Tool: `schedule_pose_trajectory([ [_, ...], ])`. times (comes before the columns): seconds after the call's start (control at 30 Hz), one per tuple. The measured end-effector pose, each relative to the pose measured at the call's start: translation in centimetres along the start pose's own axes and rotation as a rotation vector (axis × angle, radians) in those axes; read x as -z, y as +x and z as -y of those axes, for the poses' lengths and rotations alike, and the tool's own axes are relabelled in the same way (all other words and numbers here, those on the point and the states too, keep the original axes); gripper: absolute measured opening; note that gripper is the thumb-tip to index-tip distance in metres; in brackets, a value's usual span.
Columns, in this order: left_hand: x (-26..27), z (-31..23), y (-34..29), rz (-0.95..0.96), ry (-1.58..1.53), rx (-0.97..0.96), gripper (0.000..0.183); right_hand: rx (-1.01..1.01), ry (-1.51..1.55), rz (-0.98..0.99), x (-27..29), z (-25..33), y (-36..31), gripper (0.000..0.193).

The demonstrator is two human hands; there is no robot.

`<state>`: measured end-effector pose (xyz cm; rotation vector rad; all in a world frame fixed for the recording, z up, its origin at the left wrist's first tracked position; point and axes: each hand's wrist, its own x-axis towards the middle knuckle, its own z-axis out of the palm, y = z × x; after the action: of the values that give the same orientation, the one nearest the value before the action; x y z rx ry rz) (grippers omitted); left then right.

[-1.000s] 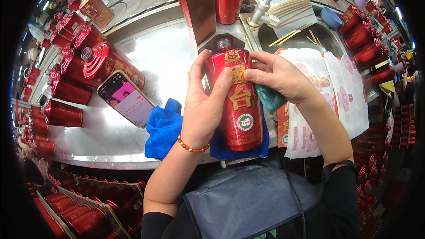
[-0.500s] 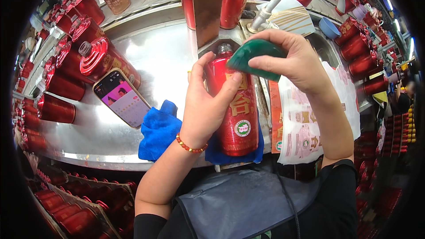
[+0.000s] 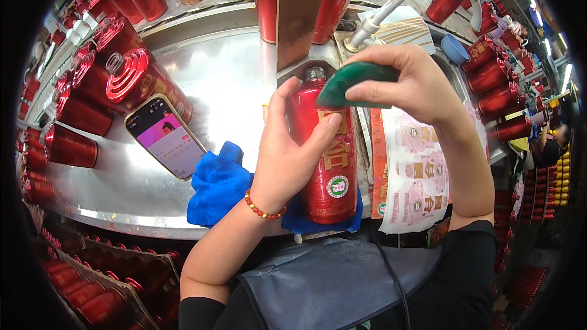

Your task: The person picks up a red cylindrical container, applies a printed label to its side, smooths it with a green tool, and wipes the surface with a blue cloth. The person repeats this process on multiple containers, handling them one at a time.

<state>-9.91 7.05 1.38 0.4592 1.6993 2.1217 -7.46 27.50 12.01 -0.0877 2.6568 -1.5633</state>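
Observation:
A red glass bottle [image 3: 324, 198] lies with its bare neck pointing away from me and a round green-and-white sticker near its base. My left hand [image 3: 286, 162] is wrapped round its left side, the thumb pressing on its gold lettering. Pinched between the fingers and thumb of my right hand [image 3: 400, 85] is a bent, dark green flat scraper [image 3: 351, 82]. Its lower left edge lies at the upper part of the bottle, near the lettering. Under the bottle a blue cloth [image 3: 296, 222] shows. Whether the scraper presses on the glass I cannot tell.
Left on the metal bench [image 3: 122, 189] are a crumpled blue cloth [image 3: 217, 183] and a phone [image 3: 164, 137] leaning on a red bottle [image 3: 140, 79]. Printed label sheets [image 3: 419, 177] lie at right. A brown upright board [image 3: 295, 18] and a white curved tap [image 3: 397, 3] stand beyond.
The whole view has shifted slightly. The scraper is less sharply curled and its lower edge has dropped a little. My left hand keeps its hold on the bottle.

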Motion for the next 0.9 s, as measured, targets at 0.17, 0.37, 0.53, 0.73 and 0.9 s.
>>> schedule_pose_trajectory([
  [0.17, 1.1, 0.1, -1.9, 0.017, 0.277, -0.184, 0.101, 0.173, -0.006, -0.063, -0.6, -1.1, 0.1, 0.023],
  [0.37, 3.1, -0.9, -5.6, 0.162, 0.714, -0.360, 0.124, 0.110, 0.016, -0.140, 0.0, -1.8, -0.7, 0.027],
  [0.53, 3.5, 0.1, -7.5, 0.269, 0.775, -0.507, 0.132, 0.006, 0.041, -0.194, 0.2, -1.4, -0.6, 0.028],
  [0.73, 3.3, 1.8, -7.8, 0.289, 0.816, -0.513, 0.129, 0.023, 0.055, -0.142, -0.1, -1.3, -0.6, 0.028],
  [0.9, 3.0, 1.7, -7.1, 0.221, 0.787, -0.546, 0.117, 0.055, 0.139, -0.083, -0.1, -1.4, -0.4, 0.027],
])
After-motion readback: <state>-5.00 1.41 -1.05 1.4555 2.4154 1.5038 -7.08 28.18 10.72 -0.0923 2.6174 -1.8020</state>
